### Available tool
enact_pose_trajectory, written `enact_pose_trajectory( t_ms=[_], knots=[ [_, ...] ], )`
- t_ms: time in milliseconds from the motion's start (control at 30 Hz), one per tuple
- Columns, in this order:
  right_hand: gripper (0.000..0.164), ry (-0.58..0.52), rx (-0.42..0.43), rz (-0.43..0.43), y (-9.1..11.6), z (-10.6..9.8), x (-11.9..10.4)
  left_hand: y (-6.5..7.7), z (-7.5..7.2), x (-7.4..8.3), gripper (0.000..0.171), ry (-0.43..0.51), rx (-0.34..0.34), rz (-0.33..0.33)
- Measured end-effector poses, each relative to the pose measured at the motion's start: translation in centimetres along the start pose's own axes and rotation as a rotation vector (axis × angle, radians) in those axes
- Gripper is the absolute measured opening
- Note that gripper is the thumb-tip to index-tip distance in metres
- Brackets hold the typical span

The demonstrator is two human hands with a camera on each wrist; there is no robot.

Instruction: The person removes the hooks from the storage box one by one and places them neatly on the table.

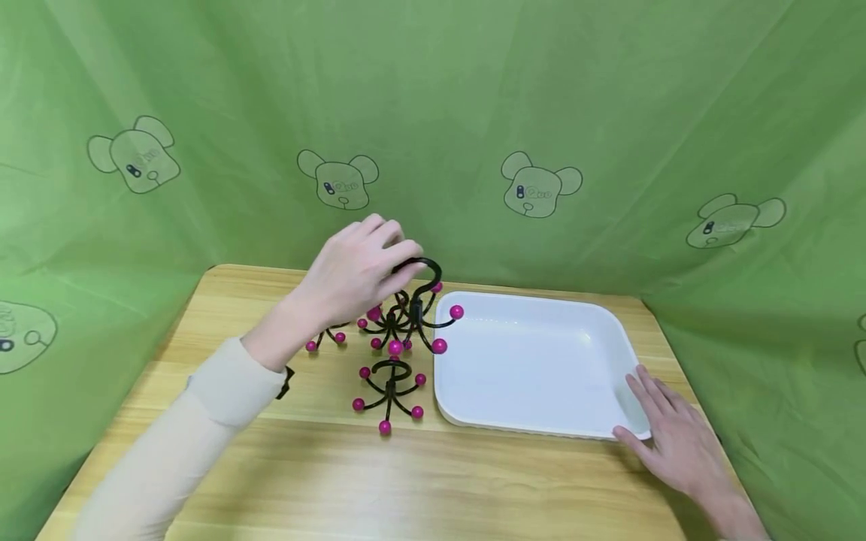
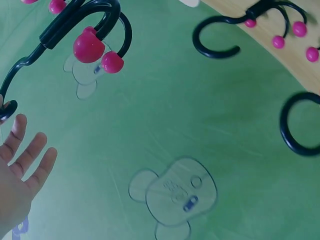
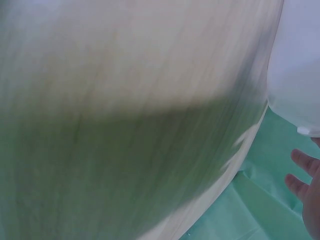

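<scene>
My left hand (image 1: 361, 267) pinches the curved top of a black claw hanger (image 1: 417, 312) with pink ball tips. It holds the hanger raised, near the left edge of a white rectangular tray (image 1: 534, 368). In the left wrist view, that hanger (image 2: 54, 34) hangs from the fingertips, while the other fingers spread out. Another such hanger (image 1: 390, 391) stands on the table below. One more hanger (image 1: 390, 324) is behind the raised one, and a further one (image 1: 328, 336) is partly covered by the left wrist. My right hand (image 1: 676, 443) rests on the tray's right front corner, fingers extended.
The tray sits on the right half of a wooden table (image 1: 325, 481). A green curtain (image 1: 433, 90) with printed bear heads closes in the back and both sides. Two hangers' curved tops (image 2: 212, 50) show in the left wrist view.
</scene>
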State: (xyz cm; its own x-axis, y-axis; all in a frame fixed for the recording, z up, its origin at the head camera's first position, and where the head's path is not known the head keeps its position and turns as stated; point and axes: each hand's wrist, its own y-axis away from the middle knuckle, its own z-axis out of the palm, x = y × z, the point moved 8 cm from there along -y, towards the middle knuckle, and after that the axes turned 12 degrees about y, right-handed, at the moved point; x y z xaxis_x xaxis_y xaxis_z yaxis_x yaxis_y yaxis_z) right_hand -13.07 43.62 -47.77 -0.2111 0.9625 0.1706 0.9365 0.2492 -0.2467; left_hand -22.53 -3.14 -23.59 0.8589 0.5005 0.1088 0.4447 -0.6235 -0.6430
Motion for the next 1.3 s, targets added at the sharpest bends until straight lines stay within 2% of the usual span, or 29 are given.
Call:
enact_pose_trajectory(
  t_ms=[467,700,900,1167,1300],
  knots=[
    [0.094,0.002,-0.004,0.011,0.1,-0.1,0.1,4.0,-3.4,-2.4,0.017,-0.050,0.026,-0.040],
    [0.094,0.003,-0.004,0.008,0.1,-0.1,0.0,6.3,-4.5,-3.3,0.017,-0.068,0.067,-0.009],
    [0.093,0.007,0.000,0.004,0.1,-0.1,0.1,8.2,-4.7,-4.1,0.026,-0.057,0.067,-0.003],
    [0.093,0.005,-0.005,0.013,0.1,-0.1,0.2,10.4,-4.4,-4.4,0.055,-0.038,0.065,0.005],
    [0.093,0.001,-0.003,0.016,0.1,-0.1,0.2,11.5,-4.2,-4.5,0.058,-0.033,0.061,-0.008]
  ],
)
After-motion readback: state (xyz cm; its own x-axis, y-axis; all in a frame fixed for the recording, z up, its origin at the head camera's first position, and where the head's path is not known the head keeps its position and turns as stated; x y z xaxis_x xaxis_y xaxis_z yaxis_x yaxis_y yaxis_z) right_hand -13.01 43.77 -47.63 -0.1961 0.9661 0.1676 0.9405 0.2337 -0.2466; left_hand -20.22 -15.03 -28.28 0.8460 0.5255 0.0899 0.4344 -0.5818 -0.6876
